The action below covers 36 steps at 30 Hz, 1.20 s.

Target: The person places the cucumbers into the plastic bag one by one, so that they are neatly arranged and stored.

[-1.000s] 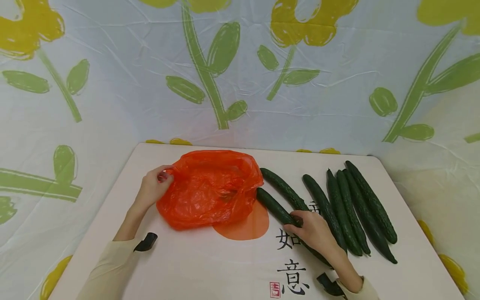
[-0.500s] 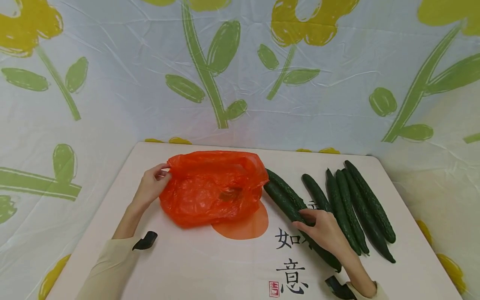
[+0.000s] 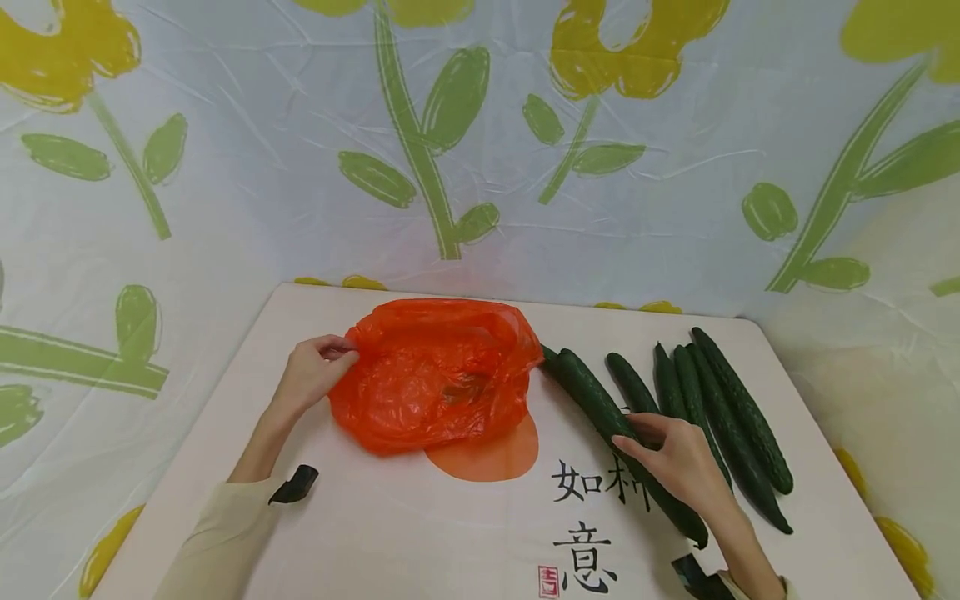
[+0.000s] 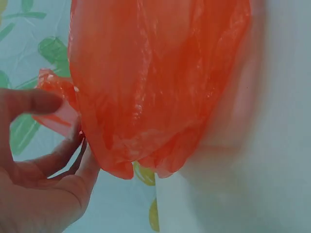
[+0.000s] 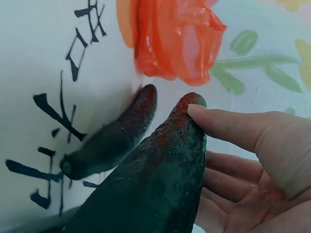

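We see a bag (image 3: pixel 427 383) of thin red plastic, crinkled and half translucent, spread on a smooth pale table (image 3: pixel 375 533); our left hand (image 3: pixel 311 371) pinches its left rim, thumb and bent fingers nearly together on the film; our right hand (image 3: pixel 675 454) has a long, dark, knobbly cucumber (image 3: pixel 596 398), thumb on one side and fingers curved along the other, parted only by its thickness.

We count one bag and seven cucumbers: the held one, a second cucumber (image 5: pixel 114 138) partly behind it near the bag's right edge, and five more cucumbers (image 3: pixel 742 400), slim and slightly bent, side by side on the right; a dark patch shows through the bag, though we cannot fairly say what it is.

The right wrist view gives us warty skin, a reddish tinge at the far ends and the second cucumber's blunt, pale-tipped near end, mostly hidden from the head; the left wrist view shows a loose red fold beyond our thumb.
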Tool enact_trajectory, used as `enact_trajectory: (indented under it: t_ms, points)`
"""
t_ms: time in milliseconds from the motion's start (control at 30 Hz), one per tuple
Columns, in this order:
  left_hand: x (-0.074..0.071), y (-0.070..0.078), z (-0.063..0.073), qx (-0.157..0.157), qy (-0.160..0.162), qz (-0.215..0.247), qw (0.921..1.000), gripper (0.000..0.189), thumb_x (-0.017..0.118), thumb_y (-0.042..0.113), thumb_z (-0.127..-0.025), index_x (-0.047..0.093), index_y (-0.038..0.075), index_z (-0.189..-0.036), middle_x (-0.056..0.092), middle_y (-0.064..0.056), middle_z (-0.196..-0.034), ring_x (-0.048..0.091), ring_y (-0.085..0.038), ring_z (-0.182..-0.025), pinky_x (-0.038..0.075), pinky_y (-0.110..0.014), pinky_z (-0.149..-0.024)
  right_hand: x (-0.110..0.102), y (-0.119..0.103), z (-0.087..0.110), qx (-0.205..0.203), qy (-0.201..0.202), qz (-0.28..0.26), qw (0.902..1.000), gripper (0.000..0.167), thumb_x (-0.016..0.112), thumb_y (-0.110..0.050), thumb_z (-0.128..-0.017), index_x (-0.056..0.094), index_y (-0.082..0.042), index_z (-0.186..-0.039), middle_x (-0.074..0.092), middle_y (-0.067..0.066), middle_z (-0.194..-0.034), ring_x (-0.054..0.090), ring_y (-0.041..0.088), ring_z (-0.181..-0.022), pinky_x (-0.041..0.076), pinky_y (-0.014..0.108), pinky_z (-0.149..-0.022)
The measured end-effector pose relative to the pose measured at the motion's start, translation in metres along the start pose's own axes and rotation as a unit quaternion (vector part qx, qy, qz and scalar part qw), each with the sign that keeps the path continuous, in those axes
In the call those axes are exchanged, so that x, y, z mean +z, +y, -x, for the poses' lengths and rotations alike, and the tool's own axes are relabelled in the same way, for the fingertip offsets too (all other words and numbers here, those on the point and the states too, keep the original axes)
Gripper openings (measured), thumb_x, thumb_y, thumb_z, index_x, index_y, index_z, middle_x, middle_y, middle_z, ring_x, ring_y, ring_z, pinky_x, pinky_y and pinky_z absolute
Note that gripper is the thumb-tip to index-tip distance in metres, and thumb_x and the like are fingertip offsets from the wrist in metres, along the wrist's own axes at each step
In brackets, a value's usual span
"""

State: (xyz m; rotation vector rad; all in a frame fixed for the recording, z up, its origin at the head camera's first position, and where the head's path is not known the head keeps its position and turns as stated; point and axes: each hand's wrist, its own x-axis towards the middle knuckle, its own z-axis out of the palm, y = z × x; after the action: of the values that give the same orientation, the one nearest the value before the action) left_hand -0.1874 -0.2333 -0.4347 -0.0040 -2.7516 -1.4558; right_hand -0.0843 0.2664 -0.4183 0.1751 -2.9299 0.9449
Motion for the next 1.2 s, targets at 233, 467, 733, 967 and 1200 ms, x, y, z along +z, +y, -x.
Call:
enact_trajectory:
  t_ms: [233, 467, 733, 967, 1200]
  points:
    - [0.013, 0.012, 0.0, -0.058, 0.029, -0.033, 0.9973, 0.076, 0.068, 0.075, -0.082, 0.069, 0.002, -0.101, 0.069, -0.014, -0.096, 0.061, -0.029, -0.09, 0.053, -0.032, -0.07, -0.01, -0.005, 0.0, -0.001, 0.012, 0.011, 0.9999, 0.047, 0.083, -0.023, -0.088, 0.07, 0.006, -0.123, 0.072, 0.025, -0.115, 0.072, 0.04, -0.098, 0.059, 0.051, -0.075]
    - [0.026, 0.014, -0.003, -0.034, 0.093, -0.055, 0.9935, 0.058, 0.069, 0.057, -0.092, 0.067, -0.001, -0.091, 0.067, -0.015, -0.083, 0.059, -0.029, -0.078, 0.05, -0.03, -0.065, -0.02, -0.013, -0.003, -0.01, 0.018, 0.012, 0.9997, 0.047, 0.081, -0.023, -0.09, 0.07, 0.005, -0.125, 0.071, 0.026, -0.117, 0.072, 0.041, -0.1, 0.059, 0.051, -0.075]
    - [0.027, 0.011, -0.005, -0.023, 0.084, -0.043, 0.9953, 0.053, 0.064, 0.027, -0.099, 0.04, 0.001, -0.137, 0.066, -0.022, -0.098, 0.067, -0.033, -0.08, 0.057, -0.036, -0.071, -0.027, -0.024, -0.014, -0.05, 0.033, 0.019, 0.998, 0.042, 0.083, -0.018, -0.088, 0.072, 0.005, -0.121, 0.073, 0.024, -0.114, 0.074, 0.032, -0.087, 0.059, 0.04, -0.068]
    - [0.024, 0.005, -0.007, 0.022, 0.088, -0.034, 0.9953, 0.036, 0.063, 0.021, -0.102, 0.053, 0.003, -0.131, 0.067, -0.018, -0.089, 0.066, -0.029, -0.077, 0.053, -0.027, -0.068, -0.025, -0.033, -0.031, -0.086, 0.033, 0.018, 0.9956, 0.039, 0.083, -0.017, -0.087, 0.073, 0.004, -0.118, 0.075, 0.02, -0.111, 0.074, 0.028, -0.087, 0.057, 0.033, -0.068]
    - [0.022, 0.004, -0.008, 0.014, 0.09, -0.02, 0.9956, 0.03, 0.063, 0.02, -0.103, 0.06, 0.001, -0.126, 0.066, -0.017, -0.088, 0.061, -0.027, -0.076, 0.05, -0.018, -0.065, -0.022, -0.045, -0.046, -0.099, 0.018, 0.001, 0.9949, 0.038, 0.083, -0.018, -0.088, 0.073, 0.004, -0.119, 0.074, 0.021, -0.113, 0.074, 0.031, -0.092, 0.059, 0.044, -0.073]
